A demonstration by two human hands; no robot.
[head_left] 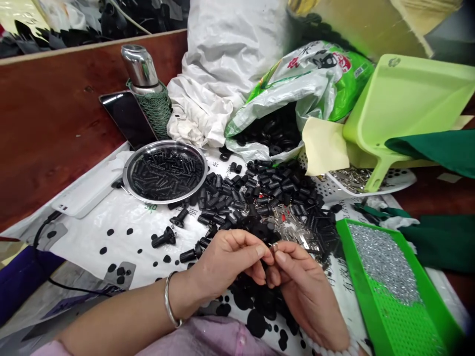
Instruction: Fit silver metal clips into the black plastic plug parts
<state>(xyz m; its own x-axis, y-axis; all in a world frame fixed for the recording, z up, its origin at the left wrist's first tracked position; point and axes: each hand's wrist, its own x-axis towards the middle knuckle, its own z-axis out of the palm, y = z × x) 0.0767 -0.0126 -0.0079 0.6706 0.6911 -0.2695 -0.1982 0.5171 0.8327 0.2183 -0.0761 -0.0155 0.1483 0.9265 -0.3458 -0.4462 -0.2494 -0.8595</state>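
Observation:
My left hand (235,262) and my right hand (306,277) meet fingertip to fingertip at the middle of the worktop. Between their pinched fingers is a small metal piece (273,245), mostly covered, so I cannot tell its exact kind. Just beyond the fingers lies a pile of short black plastic sleeves (226,198). Thin silvery metal parts (293,227) are heaped to the right of it. Left of my left hand, black plastic fittings with a wider end (164,238) rest on the white sheet (141,262).
A round steel tray (128,190) holds black springs. On the right stands a green tray (356,287) of small shiny parts. Behind are a bag of black rings (334,94), a light-green dustpan (415,104), a phone (128,118) and a metal flask (141,66). A white power bank-like box (87,190) lies left.

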